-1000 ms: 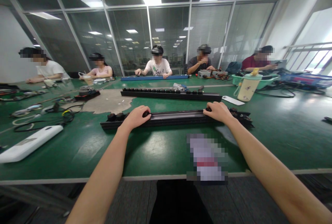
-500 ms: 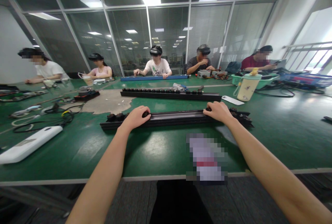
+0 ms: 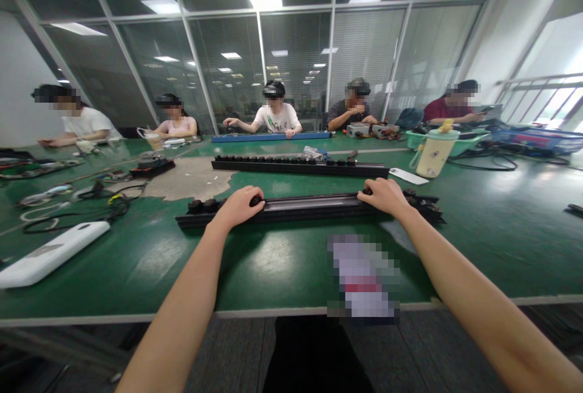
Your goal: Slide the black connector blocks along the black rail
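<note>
A long black rail [image 3: 314, 214] lies across the green table in front of me, with a bare greyish channel in its middle and black blocks [image 3: 209, 205] towards both ends. My left hand [image 3: 239, 206] rests over the rail's left part, its fingers closed round a small round black piece [image 3: 256, 200]. Further right, my right hand [image 3: 383, 195] is closed on another dark piece, mostly hidden by the fingers. Behind this rail sits a second black rail [image 3: 298, 165] with several black blocks in a row along its top.
A blurred phone-shaped thing [image 3: 362, 277] lies near the front edge. On the left are a white oblong case [image 3: 57, 253] and cables [image 3: 122, 198]. A yellow cup [image 3: 436, 155], white phone [image 3: 409, 175] and green basket [image 3: 473, 141] stand right. Several people sit opposite, one at a blue rail [image 3: 268, 136].
Both my hands and the rail stay where they were. Across the table, the hand of the person at the blue rail has moved up and to the left.
</note>
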Motion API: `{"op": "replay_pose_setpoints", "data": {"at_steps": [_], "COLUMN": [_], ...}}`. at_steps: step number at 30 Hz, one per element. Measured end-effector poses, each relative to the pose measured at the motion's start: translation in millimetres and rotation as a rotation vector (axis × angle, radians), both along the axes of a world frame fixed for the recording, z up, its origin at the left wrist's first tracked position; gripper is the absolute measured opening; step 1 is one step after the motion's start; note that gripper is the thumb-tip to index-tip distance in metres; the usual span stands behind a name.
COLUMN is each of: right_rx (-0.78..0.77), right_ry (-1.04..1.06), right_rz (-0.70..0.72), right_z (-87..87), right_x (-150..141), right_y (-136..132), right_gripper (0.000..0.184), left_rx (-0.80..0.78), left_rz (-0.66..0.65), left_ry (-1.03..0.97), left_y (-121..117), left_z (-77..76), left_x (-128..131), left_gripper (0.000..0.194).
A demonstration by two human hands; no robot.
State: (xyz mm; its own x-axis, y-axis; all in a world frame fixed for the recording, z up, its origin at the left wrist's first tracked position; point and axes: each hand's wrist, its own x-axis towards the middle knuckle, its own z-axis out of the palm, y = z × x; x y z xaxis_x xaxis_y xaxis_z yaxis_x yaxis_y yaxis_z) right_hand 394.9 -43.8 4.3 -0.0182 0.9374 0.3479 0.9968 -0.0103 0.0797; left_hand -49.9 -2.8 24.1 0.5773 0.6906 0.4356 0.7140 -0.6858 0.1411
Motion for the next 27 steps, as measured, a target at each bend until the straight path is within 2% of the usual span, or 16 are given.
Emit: {"op": "replay_pose_setpoints", "data": {"at_steps": [27], "right_rx": [-0.005], "right_ry": [0.065], "right_rz": [-0.065], "right_z": [-1.9], "right_x": [1.0], "right_y": [2.9], "right_gripper": [0.041], "left_rx": [-0.014], "left_rz": [0.003], "left_ry": [0.004], "left_y": [2.3], "left_z": [-1.4], "left_x": [-0.7], "left_gripper": [0.019]}}
